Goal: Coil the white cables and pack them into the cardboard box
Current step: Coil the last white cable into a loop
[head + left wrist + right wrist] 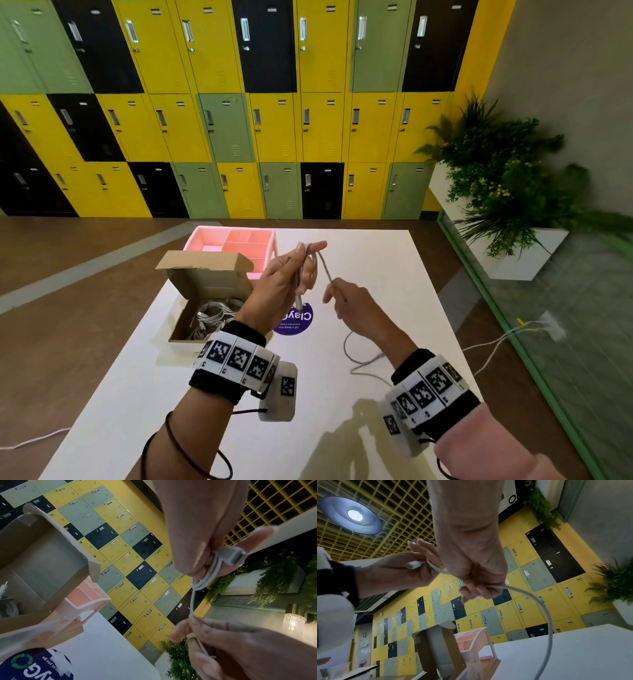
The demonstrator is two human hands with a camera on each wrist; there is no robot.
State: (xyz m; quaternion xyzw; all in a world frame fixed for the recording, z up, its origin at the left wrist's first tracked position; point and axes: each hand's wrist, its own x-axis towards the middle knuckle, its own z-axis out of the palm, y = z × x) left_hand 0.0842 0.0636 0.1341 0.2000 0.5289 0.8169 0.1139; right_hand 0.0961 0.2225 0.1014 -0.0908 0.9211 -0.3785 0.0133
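The right hand (pixel 346 301) pinches the white cable (pixel 323 265) and feeds it toward the left hand (pixel 284 281), which grips a few finished loops and the plug end above the worktop (pixel 376 274); coiling looks midway, the slack trailing on the worktop wanting more turns. Beyond, the cardboard box (pixel 205 298) already holds coiled cables, its raised lid and the pink organiser (pixel 236 245) crowding the drop

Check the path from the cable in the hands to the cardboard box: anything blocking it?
Nothing visible does. The white cable is gripped by the left hand and pinched by the right hand above the table. The cardboard box sits lower left, lid up, top open, with coiled cables already inside.
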